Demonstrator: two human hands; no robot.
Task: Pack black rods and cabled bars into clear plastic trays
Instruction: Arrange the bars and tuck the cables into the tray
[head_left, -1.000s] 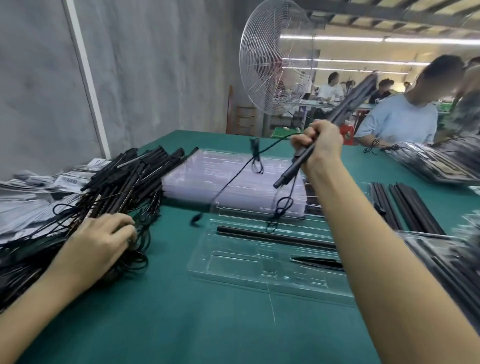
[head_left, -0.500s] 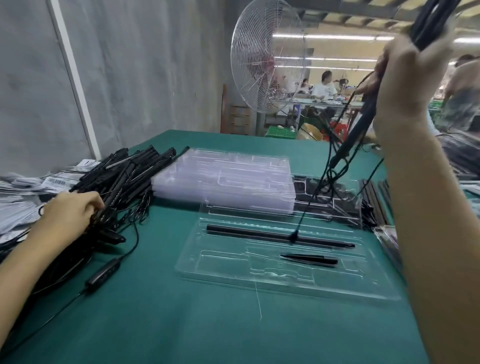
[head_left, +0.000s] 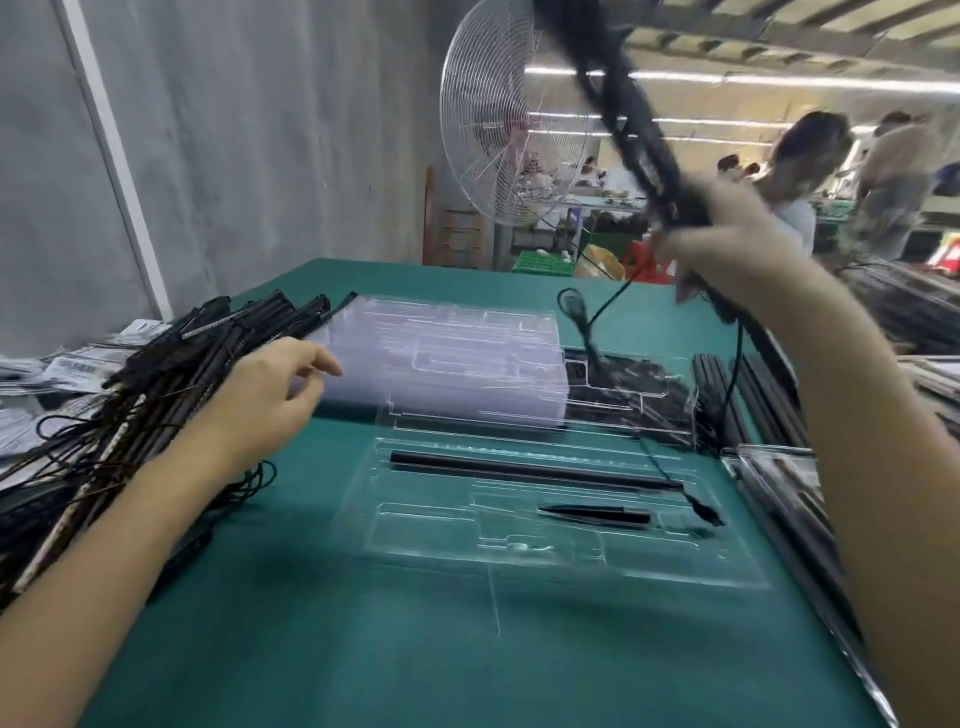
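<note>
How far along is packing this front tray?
Done: the long rod and a short black piece sit in the front tray. In hand: the right hand grips a cabled bar, raised. Still to do: seating it; the pile and empty trays wait.

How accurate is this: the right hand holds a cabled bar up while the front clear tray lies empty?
Not empty: the head view shows a long black rod and a shorter black piece lying in the front clear tray. The right hand does hold the cabled bar up.
</note>
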